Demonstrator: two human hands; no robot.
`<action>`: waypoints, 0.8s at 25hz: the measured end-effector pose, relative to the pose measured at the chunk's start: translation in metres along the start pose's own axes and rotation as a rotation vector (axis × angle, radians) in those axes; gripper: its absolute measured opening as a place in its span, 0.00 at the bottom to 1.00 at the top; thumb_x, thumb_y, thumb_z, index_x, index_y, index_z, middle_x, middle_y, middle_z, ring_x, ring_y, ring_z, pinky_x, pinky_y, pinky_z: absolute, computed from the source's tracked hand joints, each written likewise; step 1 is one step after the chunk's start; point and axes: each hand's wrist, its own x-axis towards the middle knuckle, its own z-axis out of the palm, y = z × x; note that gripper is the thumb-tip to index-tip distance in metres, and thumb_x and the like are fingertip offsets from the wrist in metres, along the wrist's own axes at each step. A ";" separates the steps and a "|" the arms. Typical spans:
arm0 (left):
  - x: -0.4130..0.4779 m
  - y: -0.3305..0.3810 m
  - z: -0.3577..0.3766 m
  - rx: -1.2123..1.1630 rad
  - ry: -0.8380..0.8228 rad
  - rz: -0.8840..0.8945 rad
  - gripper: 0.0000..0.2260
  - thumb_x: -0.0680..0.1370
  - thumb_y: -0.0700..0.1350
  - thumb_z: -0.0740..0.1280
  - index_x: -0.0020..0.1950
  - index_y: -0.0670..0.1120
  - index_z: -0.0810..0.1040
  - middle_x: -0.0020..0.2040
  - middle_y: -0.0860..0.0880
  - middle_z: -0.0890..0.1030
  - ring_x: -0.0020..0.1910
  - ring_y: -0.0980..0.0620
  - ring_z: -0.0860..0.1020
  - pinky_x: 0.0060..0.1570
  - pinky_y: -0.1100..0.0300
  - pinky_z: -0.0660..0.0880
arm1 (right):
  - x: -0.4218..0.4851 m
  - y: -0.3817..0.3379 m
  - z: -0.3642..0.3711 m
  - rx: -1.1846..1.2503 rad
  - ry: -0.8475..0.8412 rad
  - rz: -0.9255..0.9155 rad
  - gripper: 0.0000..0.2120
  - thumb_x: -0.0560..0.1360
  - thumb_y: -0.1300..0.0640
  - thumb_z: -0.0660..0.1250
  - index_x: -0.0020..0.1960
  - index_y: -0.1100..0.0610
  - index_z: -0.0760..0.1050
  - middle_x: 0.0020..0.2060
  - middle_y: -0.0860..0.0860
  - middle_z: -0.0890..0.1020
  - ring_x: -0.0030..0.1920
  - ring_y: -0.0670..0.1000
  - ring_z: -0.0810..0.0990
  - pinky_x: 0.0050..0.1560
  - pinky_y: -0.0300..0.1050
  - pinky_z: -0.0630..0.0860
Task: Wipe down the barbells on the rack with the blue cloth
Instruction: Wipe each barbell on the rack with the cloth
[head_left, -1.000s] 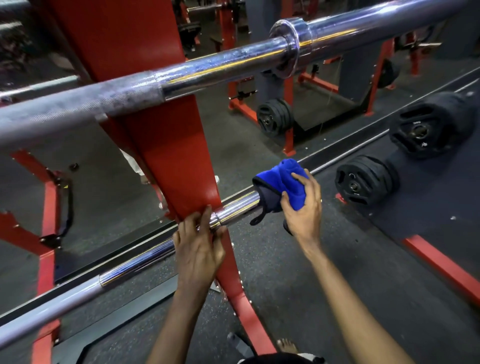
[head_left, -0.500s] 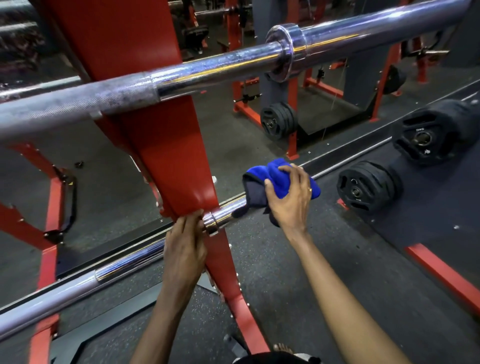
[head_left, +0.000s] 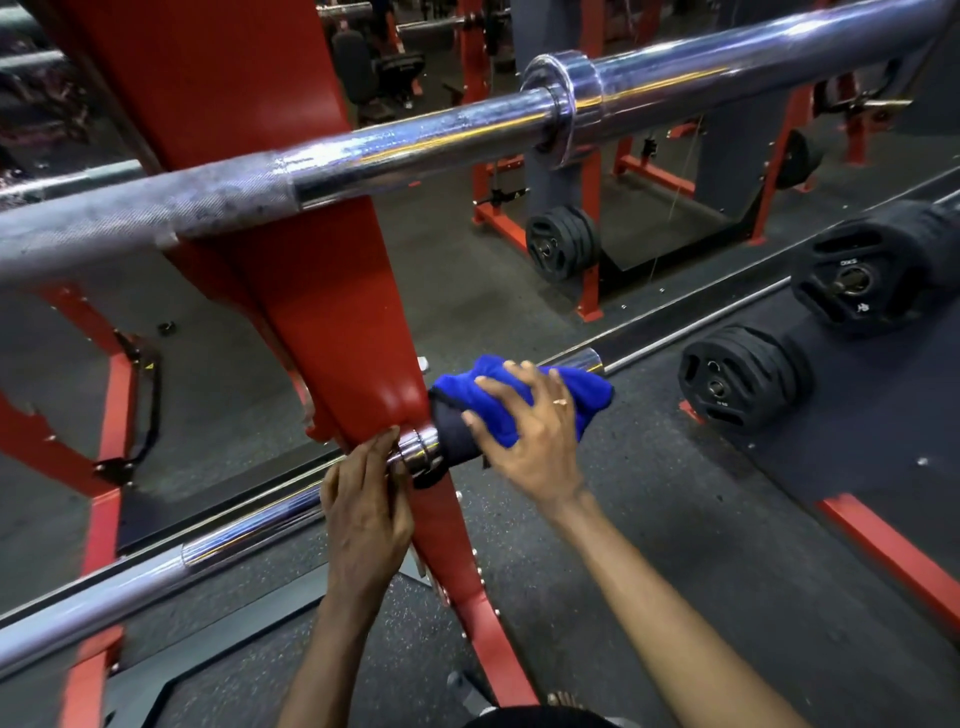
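Two chrome barbells lie across the red rack upright (head_left: 322, 312). The upper barbell (head_left: 415, 140) crosses the top of the view, untouched. The lower barbell (head_left: 249, 540) runs from lower left up to its sleeve end at centre right. The blue cloth (head_left: 498, 389) is wrapped over that sleeve, just right of the collar. My right hand (head_left: 535, 431) grips the cloth around the sleeve, fingers spread over it. My left hand (head_left: 369, 504) holds the lower barbell's shaft right beside the upright, fingertips reaching the collar.
Black weight plates (head_left: 743, 379) are stacked on pegs at the right, with a second stack (head_left: 857, 280) behind. A mirror behind the rack reflects more plates and red frames. A red floor rail (head_left: 893, 551) lies at lower right on the dark rubber floor.
My right hand has slid the blue cloth leftward along the sleeve to the collar, baring the sleeve's end. My left hand has kept its hold on the bar by the upright.
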 end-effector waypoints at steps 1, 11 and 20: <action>-0.003 -0.001 -0.002 0.017 -0.026 0.000 0.21 0.81 0.46 0.58 0.73 0.47 0.73 0.65 0.48 0.79 0.65 0.47 0.76 0.67 0.54 0.61 | 0.008 0.015 -0.005 -0.023 0.050 0.071 0.19 0.77 0.42 0.71 0.64 0.49 0.81 0.66 0.53 0.78 0.69 0.57 0.75 0.73 0.64 0.66; -0.021 -0.004 -0.016 0.042 -0.138 0.000 0.23 0.85 0.51 0.51 0.80 0.51 0.64 0.80 0.54 0.65 0.80 0.56 0.57 0.79 0.48 0.48 | -0.017 -0.033 0.013 0.074 -0.010 0.141 0.22 0.74 0.38 0.73 0.63 0.48 0.81 0.70 0.52 0.76 0.76 0.58 0.68 0.79 0.62 0.56; -0.004 0.004 -0.005 0.158 -0.178 0.063 0.29 0.80 0.57 0.63 0.81 0.54 0.62 0.79 0.52 0.66 0.74 0.48 0.66 0.72 0.44 0.62 | -0.014 -0.007 0.024 0.872 0.493 0.917 0.24 0.79 0.53 0.69 0.71 0.53 0.65 0.70 0.56 0.76 0.70 0.53 0.76 0.71 0.52 0.74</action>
